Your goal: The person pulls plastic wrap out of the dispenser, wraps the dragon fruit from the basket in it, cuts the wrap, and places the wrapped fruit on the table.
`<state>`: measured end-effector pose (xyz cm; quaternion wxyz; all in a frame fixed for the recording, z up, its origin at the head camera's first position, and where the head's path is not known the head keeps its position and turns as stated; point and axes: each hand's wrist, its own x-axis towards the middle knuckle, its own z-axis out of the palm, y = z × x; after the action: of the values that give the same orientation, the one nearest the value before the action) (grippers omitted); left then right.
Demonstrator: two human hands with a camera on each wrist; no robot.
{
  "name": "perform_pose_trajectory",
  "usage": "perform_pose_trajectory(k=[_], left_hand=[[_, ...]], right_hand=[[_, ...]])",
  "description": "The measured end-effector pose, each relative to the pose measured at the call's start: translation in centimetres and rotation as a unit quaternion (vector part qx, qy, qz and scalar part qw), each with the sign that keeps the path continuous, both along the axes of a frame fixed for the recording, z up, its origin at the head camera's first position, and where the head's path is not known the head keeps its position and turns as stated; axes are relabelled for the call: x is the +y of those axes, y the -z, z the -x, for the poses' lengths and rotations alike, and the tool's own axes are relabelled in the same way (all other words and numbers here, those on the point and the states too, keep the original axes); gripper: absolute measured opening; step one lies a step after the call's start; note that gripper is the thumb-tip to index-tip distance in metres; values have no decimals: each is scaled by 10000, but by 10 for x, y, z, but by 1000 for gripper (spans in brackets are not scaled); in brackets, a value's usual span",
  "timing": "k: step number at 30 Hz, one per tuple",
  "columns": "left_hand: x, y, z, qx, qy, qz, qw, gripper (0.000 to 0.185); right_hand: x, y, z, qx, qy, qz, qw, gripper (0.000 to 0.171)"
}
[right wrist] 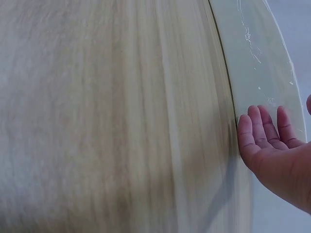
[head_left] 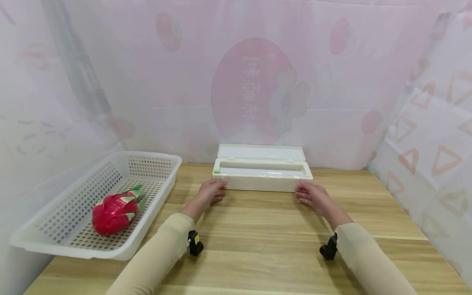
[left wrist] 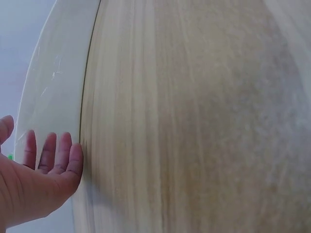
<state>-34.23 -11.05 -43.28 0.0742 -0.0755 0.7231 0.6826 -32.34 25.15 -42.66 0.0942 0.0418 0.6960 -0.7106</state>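
Cream sleeves (head_left: 162,250) carry black wrist cameras (head_left: 195,247), the left with a yellow label (head_left: 197,238).

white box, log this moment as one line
white box: on table, lid open | left hand: at box's left end | right hand: at box's right end | dragon fruit: in white basket

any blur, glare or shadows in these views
Head: soft shadows on the table near the left hand and the right hand; left wrist: table blurred at right, small glints on the white box; right wrist: table blurred at left, box glinting too.
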Motion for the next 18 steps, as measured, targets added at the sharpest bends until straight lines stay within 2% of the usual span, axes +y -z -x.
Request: perform_pose_trajectory(k=[3,5,10,12,18], left_hand=[[1,1,0,108,92,-73,9999,35],[2,-5,-3,140,189,-107,9997,35],[2,-2,-1,194,125,-48,9997,33],[2,6,4,250,40,10,9997,32],[4,7,4,263,34,65,9996,34]], right_hand=[[-2,1,2,26,14,39,10000,43],[-4,2,4,42,16,7,10000,45],[-10,4,6,67,113,-117,9998,45],[-11,3,6,37,196,-185,9996,43],[-13,2,5,-167,440,-491,9977,57]])
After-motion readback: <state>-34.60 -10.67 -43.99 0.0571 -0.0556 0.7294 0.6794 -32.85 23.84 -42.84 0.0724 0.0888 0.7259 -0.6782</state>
